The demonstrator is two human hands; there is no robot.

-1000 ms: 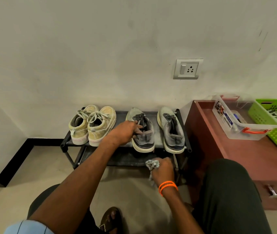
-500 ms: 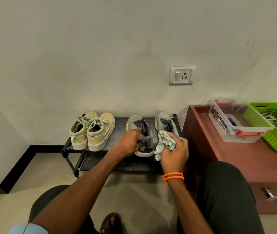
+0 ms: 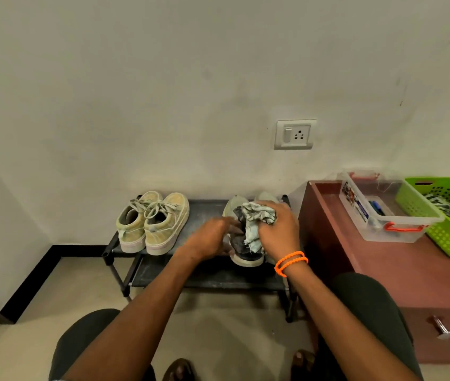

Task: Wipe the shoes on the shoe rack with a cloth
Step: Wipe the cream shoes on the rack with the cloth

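Note:
A low black shoe rack (image 3: 207, 209) stands against the wall. On its top shelf a pair of yellowish sneakers (image 3: 153, 222) sits at the left. At the right is a grey pair. My left hand (image 3: 213, 237) grips the left grey shoe (image 3: 246, 255) at its opening. My right hand (image 3: 280, 229), with orange bands at the wrist, holds a crumpled pale cloth (image 3: 255, 222) against the top of that shoe. The right grey shoe (image 3: 266, 196) is mostly hidden behind my right hand.
A reddish-brown cabinet (image 3: 399, 270) stands right of the rack, carrying a clear plastic box (image 3: 383, 213) and a green basket (image 3: 449, 215). A wall socket (image 3: 295, 134) is above the rack. My knees and sandalled feet are at the bottom.
My right hand rose from below the rack with the cloth and brought it onto the left grey shoe. My left hand stayed on that shoe.

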